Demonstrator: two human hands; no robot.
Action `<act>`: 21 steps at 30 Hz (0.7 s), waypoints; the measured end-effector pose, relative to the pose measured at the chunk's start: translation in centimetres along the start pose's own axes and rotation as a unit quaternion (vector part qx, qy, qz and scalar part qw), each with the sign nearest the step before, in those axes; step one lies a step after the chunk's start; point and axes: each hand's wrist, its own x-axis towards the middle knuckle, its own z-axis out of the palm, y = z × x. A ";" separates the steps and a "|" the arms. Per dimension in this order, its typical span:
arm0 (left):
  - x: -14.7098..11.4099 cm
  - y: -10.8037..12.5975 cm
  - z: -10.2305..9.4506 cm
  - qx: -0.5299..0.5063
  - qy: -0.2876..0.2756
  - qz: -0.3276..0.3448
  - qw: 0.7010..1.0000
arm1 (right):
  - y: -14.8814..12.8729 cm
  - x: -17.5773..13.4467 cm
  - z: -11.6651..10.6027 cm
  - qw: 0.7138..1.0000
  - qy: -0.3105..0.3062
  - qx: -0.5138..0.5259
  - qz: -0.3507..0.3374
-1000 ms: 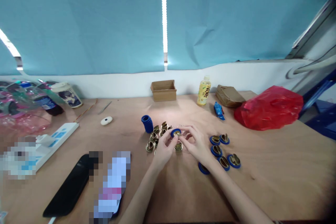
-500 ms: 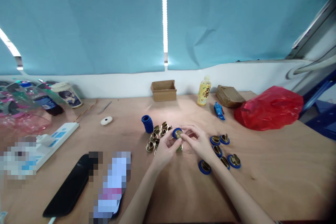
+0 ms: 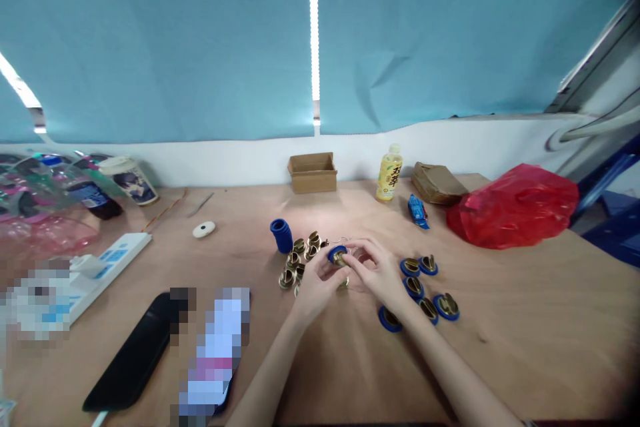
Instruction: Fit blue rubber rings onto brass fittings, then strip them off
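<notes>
In the middle of the head view, both hands are closed on one round brass fitting with a blue ring point(image 3: 338, 254) about its edge. My left hand point(image 3: 318, 283) pinches it from the left. The fingers of my right hand point(image 3: 371, 267) press at its right side, partly hiding it. Just left of the hands lie several brass fittings without rings point(image 3: 294, 260), some covered by my left hand. A stack of blue rings point(image 3: 281, 236) stands behind them. To the right of my right hand are several brass fittings with blue rings point(image 3: 413, 286), one partly under my forearm.
A small cardboard box point(image 3: 313, 173) and a yellow drink bottle point(image 3: 389, 174) stand by the wall. A red plastic bag point(image 3: 515, 207) lies at right. Leftward are a power strip point(image 3: 107, 270), a black phone point(image 3: 133, 357) and a blurred phone point(image 3: 215, 353).
The held fitting tilts slightly between my fingers, and my right fingertips have shifted a little on it. The things on the table stay as they were.
</notes>
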 end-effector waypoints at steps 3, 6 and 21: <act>0.0 0.1 0.0 0.014 0.010 0.012 1.000 | -0.2 -0.1 0.1 0.999 0.000 -0.024 -0.028; 0.1 0.0 -0.2 0.038 0.007 0.017 0.999 | -0.1 -0.2 0.2 0.998 -0.003 -0.050 -0.049; -0.2 0.3 -0.4 0.091 -0.047 0.029 0.994 | 1.0 -0.3 0.0 0.995 -0.030 -0.076 -0.052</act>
